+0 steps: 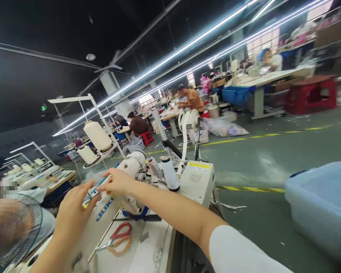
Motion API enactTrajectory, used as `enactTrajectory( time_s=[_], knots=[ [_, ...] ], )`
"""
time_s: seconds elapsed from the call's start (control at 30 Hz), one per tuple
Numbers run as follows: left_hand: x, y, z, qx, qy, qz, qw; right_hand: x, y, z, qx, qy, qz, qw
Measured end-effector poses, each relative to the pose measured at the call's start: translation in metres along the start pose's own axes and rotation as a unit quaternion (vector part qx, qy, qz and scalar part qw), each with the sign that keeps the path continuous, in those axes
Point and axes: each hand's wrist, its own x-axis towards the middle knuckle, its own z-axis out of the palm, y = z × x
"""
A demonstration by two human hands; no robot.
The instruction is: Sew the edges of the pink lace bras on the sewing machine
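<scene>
My left hand [74, 212] and my right hand [118, 182] meet above the top of a white JUKI sewing machine [113, 204]. Between them they pinch a small thin tool with a blue handle [98, 186], whose lower end sits at my left fingers. Both hands have their fingers closed on it. Red-handled scissors [119, 237] lie on the white machine table [152, 246] below my right forearm. A white thread spool [170, 172] stands just behind the machine head.
Large thread cones [98, 135] sit on a stand behind the machine. A white control box [197, 180] stands to the right. A pale blue plastic bin [322, 204] is on the floor at right. A fan [14, 231] and another person are at left; other workers sit farther back.
</scene>
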Motion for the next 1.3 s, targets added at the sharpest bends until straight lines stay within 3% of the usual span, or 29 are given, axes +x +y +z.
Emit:
enactTrajectory(
  time_s=[0.07,0.17,0.27,0.43,0.57,0.73,0.9,1.07,1.3],
  knots=[
    [-0.012,0.010,-0.006,-0.055,0.050,0.017,0.997,-0.005,0.000,0.004,0.039,-0.049,0.011,0.998],
    [-0.021,0.024,-0.019,-0.088,0.096,-0.006,0.991,-0.010,-0.005,0.013,0.075,-0.081,0.023,0.994],
    [-0.021,0.021,-0.023,-0.100,0.105,-0.028,0.989,-0.010,-0.012,0.018,0.061,-0.093,0.027,0.993],
    [-0.027,0.003,-0.023,-0.036,0.010,0.003,0.999,-0.014,-0.016,0.014,-0.054,-0.141,0.006,0.988],
    [-0.037,-0.001,-0.024,0.021,-0.088,-0.033,0.995,-0.009,-0.004,0.004,-0.160,-0.133,-0.025,0.978],
    [-0.041,0.001,-0.022,0.058,-0.162,0.001,0.985,0.009,0.009,0.001,-0.274,-0.124,-0.015,0.954],
    [-0.043,0.009,-0.018,0.120,-0.183,0.010,0.976,0.024,0.009,0.013,-0.397,-0.098,0.028,0.912],
    [-0.041,0.008,-0.014,0.131,-0.182,-0.010,0.974,0.046,0.009,0.023,-0.468,-0.118,0.041,0.875],
    [-0.037,0.003,-0.013,0.082,-0.214,-0.100,0.968,0.079,-0.001,0.054,-0.517,-0.157,0.022,0.841]
  ],
)
